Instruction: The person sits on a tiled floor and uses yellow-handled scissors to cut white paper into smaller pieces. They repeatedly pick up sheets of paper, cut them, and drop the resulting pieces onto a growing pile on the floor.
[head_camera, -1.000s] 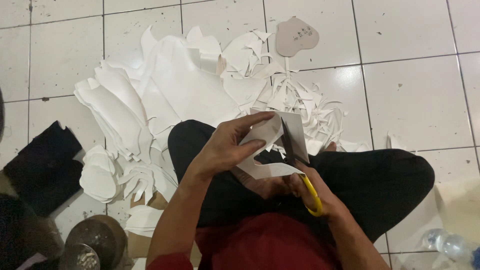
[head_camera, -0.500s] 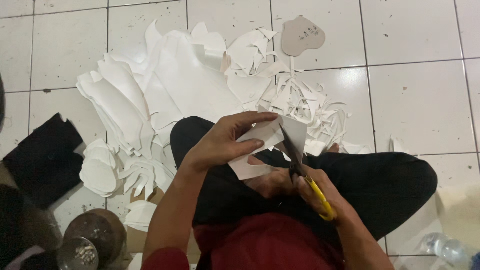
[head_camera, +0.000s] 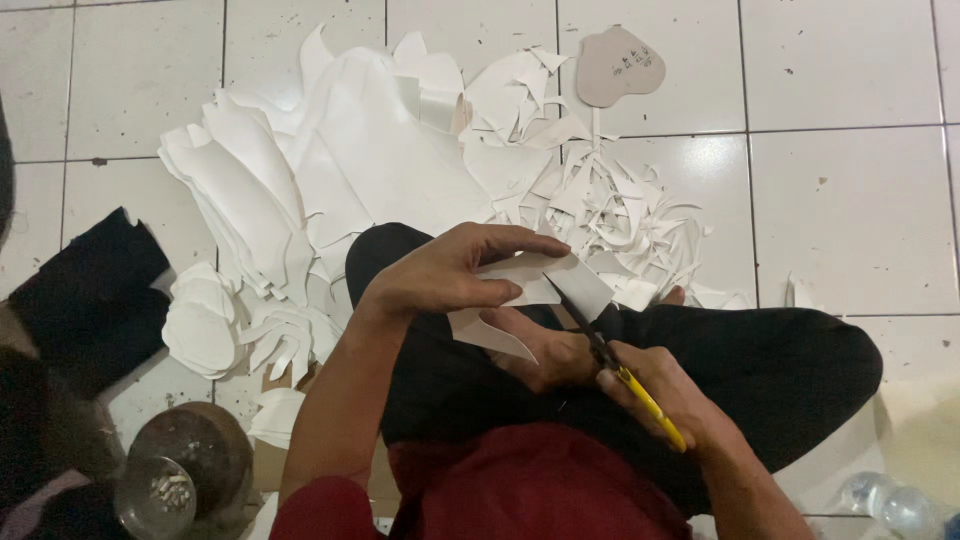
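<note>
Left hand pinches a white paper piece, flat with a pointed lower tip, above the lap; right hand grips yellow-handled scissors, blades biting its edge.

A home floor workspace: white floor tiles strewn with paper offcuts.

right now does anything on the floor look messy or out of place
Yes: white paper offcuts lie strewn in a ragged heap on the tiled floor ahead of the person's knees. The left hand holds a white paper piece; the right hand works yellow-handled scissors. Nothing looks damaged.
</note>
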